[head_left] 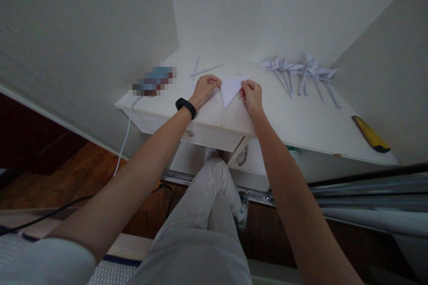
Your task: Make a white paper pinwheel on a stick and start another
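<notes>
Between my two hands is a small white piece of folded paper (230,91), roughly triangular with its point toward me. My left hand (205,89), with a black band on its wrist, pinches the paper's left corner. Its right corner is pinched by the thumb and fingers of my right hand (251,94). Just behind my left hand lie thin rolled paper sticks (209,69) on the white desk (301,120). Farther right rests a row of folded paper flowers (301,69) with rolled paper stems.
A blurred-out device (154,81) with a white cable (125,138) sits at the desk's left end. Near the right front edge lies a yellow and black object (370,134). Walls rise behind and beside the desk; a drawer (210,136) is below its front edge.
</notes>
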`<state>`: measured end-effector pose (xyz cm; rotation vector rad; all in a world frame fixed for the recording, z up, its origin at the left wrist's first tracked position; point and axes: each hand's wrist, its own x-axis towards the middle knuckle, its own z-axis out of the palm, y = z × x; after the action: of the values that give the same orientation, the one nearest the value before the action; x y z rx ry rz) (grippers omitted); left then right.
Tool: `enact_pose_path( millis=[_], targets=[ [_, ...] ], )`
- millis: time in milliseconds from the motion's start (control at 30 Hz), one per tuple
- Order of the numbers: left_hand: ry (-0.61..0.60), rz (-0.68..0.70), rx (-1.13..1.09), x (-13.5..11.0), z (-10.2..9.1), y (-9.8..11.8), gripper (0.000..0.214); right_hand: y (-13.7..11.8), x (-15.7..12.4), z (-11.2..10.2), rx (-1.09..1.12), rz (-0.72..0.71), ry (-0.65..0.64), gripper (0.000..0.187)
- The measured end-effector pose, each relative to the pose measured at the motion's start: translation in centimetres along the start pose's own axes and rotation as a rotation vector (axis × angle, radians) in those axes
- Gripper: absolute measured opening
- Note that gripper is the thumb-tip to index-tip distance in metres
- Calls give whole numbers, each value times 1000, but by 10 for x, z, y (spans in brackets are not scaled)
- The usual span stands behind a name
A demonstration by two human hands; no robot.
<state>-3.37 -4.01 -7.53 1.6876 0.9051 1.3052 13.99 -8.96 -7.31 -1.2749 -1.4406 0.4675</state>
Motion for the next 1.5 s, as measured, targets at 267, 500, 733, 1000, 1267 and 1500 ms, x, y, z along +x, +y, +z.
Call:
enact_pose_path(
  millis=[267, 500, 733, 1000, 1267, 1500],
  targets=[
    [-2, -24, 30, -2, 1, 5, 5, -6, -3, 0, -89, -36, 83, 42],
    [48, -13, 11, 0, 0, 6, 2, -6, -3, 3, -46, -1, -4, 42],
    [51, -17, 42, 1, -1, 4, 4, 0, -2, 4, -96, -30, -70, 38],
    [24, -22, 48, -1, -1, 4, 7, -2, 0, 2, -180, -69, -8, 41],
    [60, -22, 22, 2, -2, 0, 7, -3, -2, 4, -97, -15, -90, 43],
    [59, -34, 27, 1, -2, 1, 7, -4, -2, 3, -181, -58, -77, 38]
  ],
)
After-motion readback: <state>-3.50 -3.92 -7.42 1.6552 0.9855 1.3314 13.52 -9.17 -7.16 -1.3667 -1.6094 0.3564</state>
